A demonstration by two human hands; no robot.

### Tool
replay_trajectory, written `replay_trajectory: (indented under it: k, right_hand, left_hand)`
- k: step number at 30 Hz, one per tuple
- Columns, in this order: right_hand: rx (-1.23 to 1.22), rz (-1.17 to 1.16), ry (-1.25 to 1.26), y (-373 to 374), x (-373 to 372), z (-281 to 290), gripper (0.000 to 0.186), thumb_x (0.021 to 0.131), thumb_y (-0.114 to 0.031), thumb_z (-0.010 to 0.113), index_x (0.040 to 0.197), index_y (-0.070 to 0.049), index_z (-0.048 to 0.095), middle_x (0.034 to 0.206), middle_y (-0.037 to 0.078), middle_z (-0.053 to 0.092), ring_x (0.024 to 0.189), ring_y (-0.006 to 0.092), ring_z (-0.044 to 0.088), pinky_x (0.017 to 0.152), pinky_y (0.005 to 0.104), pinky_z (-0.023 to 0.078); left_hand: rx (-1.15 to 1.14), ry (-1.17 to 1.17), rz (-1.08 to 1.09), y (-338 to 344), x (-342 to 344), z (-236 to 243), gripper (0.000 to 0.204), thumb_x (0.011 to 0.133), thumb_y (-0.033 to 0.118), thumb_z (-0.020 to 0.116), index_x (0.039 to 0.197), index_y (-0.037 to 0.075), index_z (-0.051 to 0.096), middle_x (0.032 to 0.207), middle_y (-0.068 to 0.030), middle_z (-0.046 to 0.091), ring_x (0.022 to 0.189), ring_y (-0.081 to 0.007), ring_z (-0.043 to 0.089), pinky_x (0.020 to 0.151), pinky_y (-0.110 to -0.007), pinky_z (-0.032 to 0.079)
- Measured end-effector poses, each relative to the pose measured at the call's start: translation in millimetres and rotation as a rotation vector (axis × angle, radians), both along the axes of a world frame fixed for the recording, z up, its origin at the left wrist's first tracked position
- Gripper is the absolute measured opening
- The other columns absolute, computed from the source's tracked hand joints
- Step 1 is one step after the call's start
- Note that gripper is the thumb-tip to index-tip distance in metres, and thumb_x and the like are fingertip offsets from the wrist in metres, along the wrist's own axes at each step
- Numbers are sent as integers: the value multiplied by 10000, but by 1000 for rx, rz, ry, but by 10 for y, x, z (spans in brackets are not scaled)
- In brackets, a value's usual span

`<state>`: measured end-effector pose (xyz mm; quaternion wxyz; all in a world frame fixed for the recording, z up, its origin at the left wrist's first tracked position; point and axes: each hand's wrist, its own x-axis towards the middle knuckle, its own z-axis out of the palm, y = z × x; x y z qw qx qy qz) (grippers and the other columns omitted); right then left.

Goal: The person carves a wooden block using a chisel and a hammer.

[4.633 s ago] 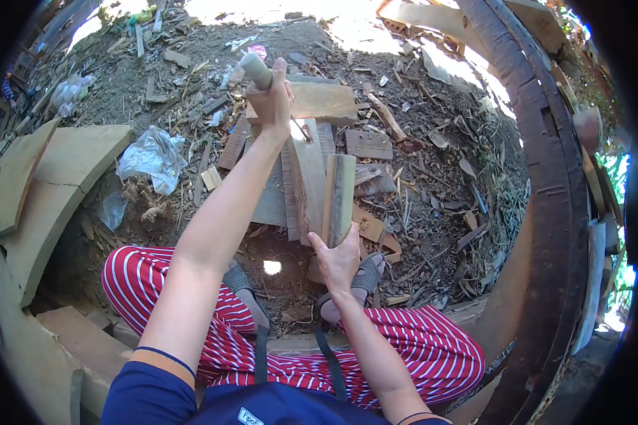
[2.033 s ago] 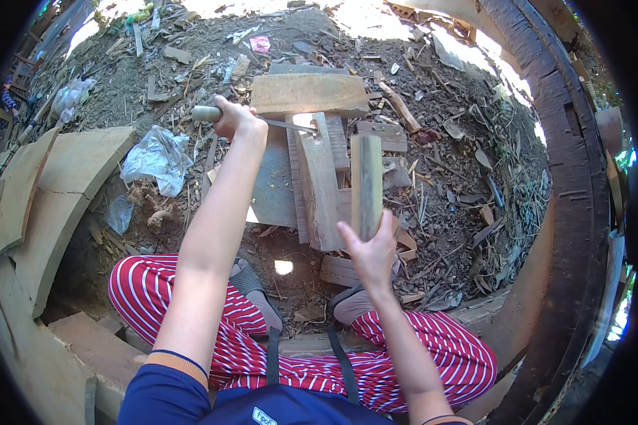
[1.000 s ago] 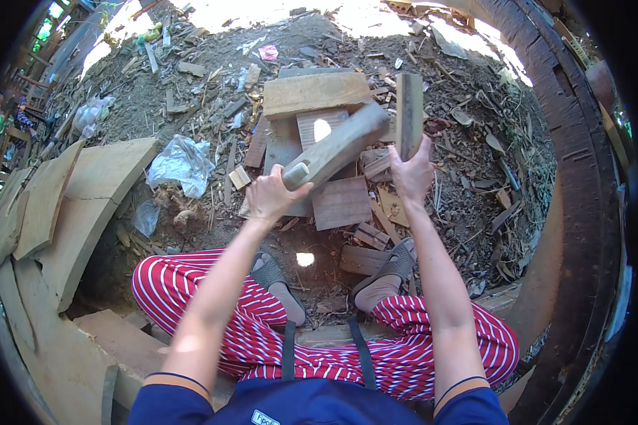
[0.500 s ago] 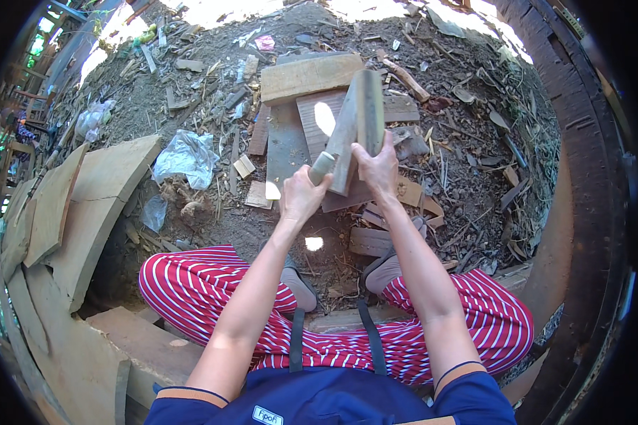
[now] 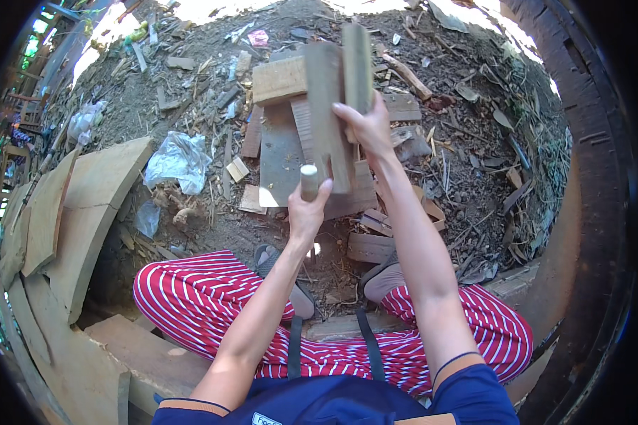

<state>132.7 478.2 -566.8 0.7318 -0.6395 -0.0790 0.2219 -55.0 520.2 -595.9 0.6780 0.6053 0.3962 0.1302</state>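
Note:
My left hand (image 5: 306, 216) is closed around a round, pale-ended wooden handle (image 5: 309, 182); whatever is below the fist is hidden. Beside it stands a grey-brown wooden plank (image 5: 324, 106) with a narrow slot near its lower end, close to my left thumb. My right hand (image 5: 371, 129) grips a thick bar of wood (image 5: 358, 67), and its thumb lies over the plank's right edge. Whether that thumb also holds the plank, I cannot tell. Under and behind these lie a light wooden block (image 5: 278, 80) and a flat grey board (image 5: 280, 152).
Wood scraps and chips litter the dirt around the boards. A crumpled clear plastic bag (image 5: 177, 163) lies to the left, near large curved planks (image 5: 103, 205). A dark timber post (image 5: 594, 177) rises at the right. Short wood offcuts (image 5: 371, 248) sit near my right foot.
The plank has swung more upright and shifted left, away from the pile. The bar in my right hand has risen. My left hand has turned, so the handle's pale end points up.

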Motion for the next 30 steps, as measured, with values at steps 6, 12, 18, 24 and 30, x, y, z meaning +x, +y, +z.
replay_trajectory:
  k: [6, 12, 18, 24, 30]
  right_hand:
    - [-790, 38, -367, 390, 156, -128, 735, 693, -354, 804, 1268, -35, 474, 1069, 219, 675, 962, 344, 677, 875, 424, 513]
    - [-625, -16, -339, 70, 99, -205, 663, 708, -324, 776, 1231, -42, 480, 1077, 220, 672, 1005, 367, 661, 911, 439, 504]
    - [-407, -158, -199, -519, -396, 19, 577, 752, -244, 766, 1202, -2, 499, 984, 169, 669, 885, 266, 665, 838, 397, 517]
    - [-307, -328, -241, -867, -615, 13, 527, 795, -203, 746, 1188, 32, 485, 998, 140, 626, 886, 214, 620, 826, 336, 491]
    - [-277, -337, -188, -1074, -877, 246, 486, 821, -165, 738, 1185, 21, 475, 987, 109, 614, 884, 196, 613, 804, 333, 490]
  left_hand:
    - [111, 162, -104, 401, 338, 27, 313, 861, 259, 727, 1077, 36, 684, 905, -30, 708, 846, -115, 627, 811, -300, 485]
    - [-25, -189, 161, 545, 299, 302, 172, 885, 256, 701, 834, 103, 645, 635, 32, 549, 447, -30, 424, 417, -215, 362]
    - [-119, -862, 125, 612, 676, 1042, 299, 918, 209, 663, 727, 121, 450, 579, 27, 447, 439, -69, 432, 410, -241, 343]
    - [590, -880, 28, 83, 813, 630, 274, 841, 137, 743, 646, 82, 559, 547, -1, 528, 441, -121, 504, 411, -266, 371]
    - [1013, -854, -275, -259, 618, 398, 282, 671, 235, 783, 633, 90, 543, 550, -43, 467, 476, -219, 524, 462, -329, 416]
